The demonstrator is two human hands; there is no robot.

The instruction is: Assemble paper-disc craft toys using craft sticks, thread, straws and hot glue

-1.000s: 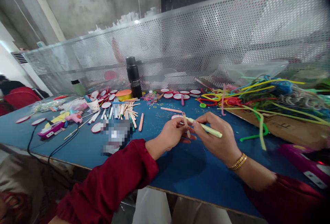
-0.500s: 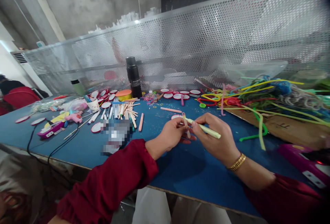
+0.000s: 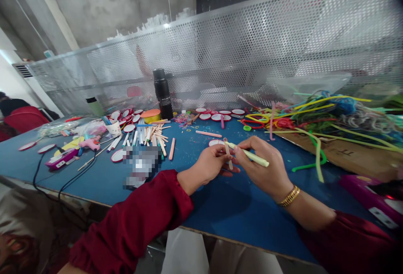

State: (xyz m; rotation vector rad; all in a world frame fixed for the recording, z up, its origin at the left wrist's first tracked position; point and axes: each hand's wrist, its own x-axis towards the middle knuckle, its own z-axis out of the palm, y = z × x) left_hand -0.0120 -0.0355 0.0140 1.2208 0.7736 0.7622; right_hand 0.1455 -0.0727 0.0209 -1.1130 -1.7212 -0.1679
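Observation:
My left hand [image 3: 213, 161] pinches a small wooden craft stick [image 3: 228, 156], which stands nearly upright between the fingers. Closed around a pale yellow marker pen [image 3: 253, 157], my right hand [image 3: 264, 165] brings its tip against or very close to the stick's upper end. Both hands are raised over the blue table [image 3: 220, 215]. Just behind them lies a white disc with a red rim [image 3: 215, 143], partly hidden by the left hand. A pink marker [image 3: 208, 134] lies further back.
Markers and wooden sticks [image 3: 159, 137] are heaped left of centre, near a black bottle [image 3: 163, 93]. A pink glue gun [image 3: 90, 143] with trailing cables lies at left. Coloured pipe cleaners [image 3: 317, 118] cover cardboard [image 3: 349, 150] at right. A perforated metal screen [image 3: 226, 55] stands behind.
The marker tip has shifted very slightly at the upper end of the craft stick. Both hands keep their grip and stay in almost the same place.

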